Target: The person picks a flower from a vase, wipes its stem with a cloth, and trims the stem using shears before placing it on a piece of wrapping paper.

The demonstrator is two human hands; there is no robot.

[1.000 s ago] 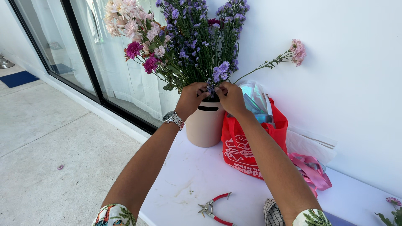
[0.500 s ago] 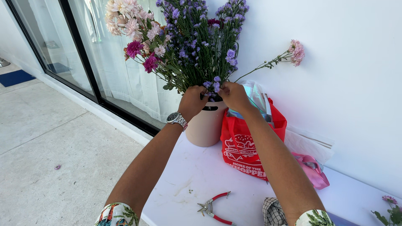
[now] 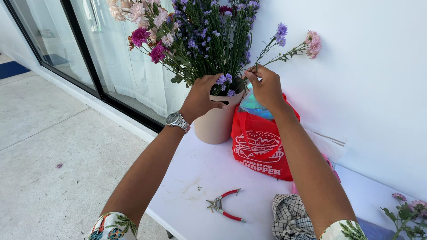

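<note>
A beige round vase (image 3: 216, 121) stands on the white table (image 3: 195, 186) and holds a tall bunch of purple and pink flowers (image 3: 200, 35). My left hand (image 3: 202, 95) cups the vase rim, touching small purple blooms there. My right hand (image 3: 265, 86) pinches a thin green stem (image 3: 271, 55) with purple blossoms, raised beside the bunch, next to a pink flower (image 3: 313, 43) leaning out to the right.
A red shopping bag (image 3: 260, 146) stands right of the vase. Red-handled cutters (image 3: 222, 205) lie near the table's front edge beside a checked cloth (image 3: 291, 215). More flowers (image 3: 409, 213) lie at far right. Glass doors (image 3: 89, 53) and a stone floor (image 3: 49, 151) are at left.
My right hand has lifted from the vase mouth, drawing a purple-flowered stem up and to the right. My left hand stays at the rim.
</note>
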